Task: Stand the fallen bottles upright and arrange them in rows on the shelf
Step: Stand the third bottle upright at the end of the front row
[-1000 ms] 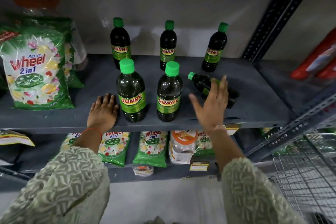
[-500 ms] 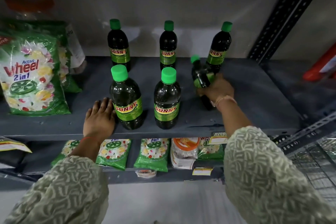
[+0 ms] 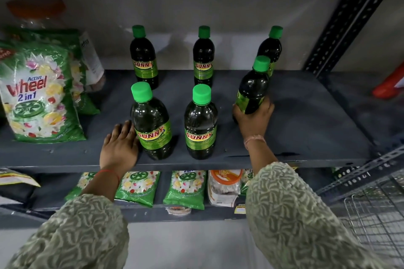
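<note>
Dark bottles with green caps and SUNNY labels stand on the grey shelf [image 3: 306,129]. Three stand at the back: left [image 3: 143,59], middle [image 3: 203,59], right [image 3: 271,48]. Two stand in front: left [image 3: 150,122] and middle [image 3: 200,124]. My right hand [image 3: 253,122] is wrapped around the lower part of a sixth bottle [image 3: 253,87], which is nearly upright at the front right. My left hand [image 3: 120,146] lies flat on the shelf's front edge, touching the front left bottle, holding nothing.
A Wheel detergent bag [image 3: 37,94] and a clear jar with an orange lid [image 3: 37,11] fill the shelf's left end. Detergent packs [image 3: 140,188] lie on the lower shelf. A perforated upright [image 3: 349,15] stands at right, a wire basket [image 3: 376,218] below it.
My right hand reached the fallen bottle, gripped it and raised it from lying on its side to nearly upright. My left hand stayed on the shelf edge.
</note>
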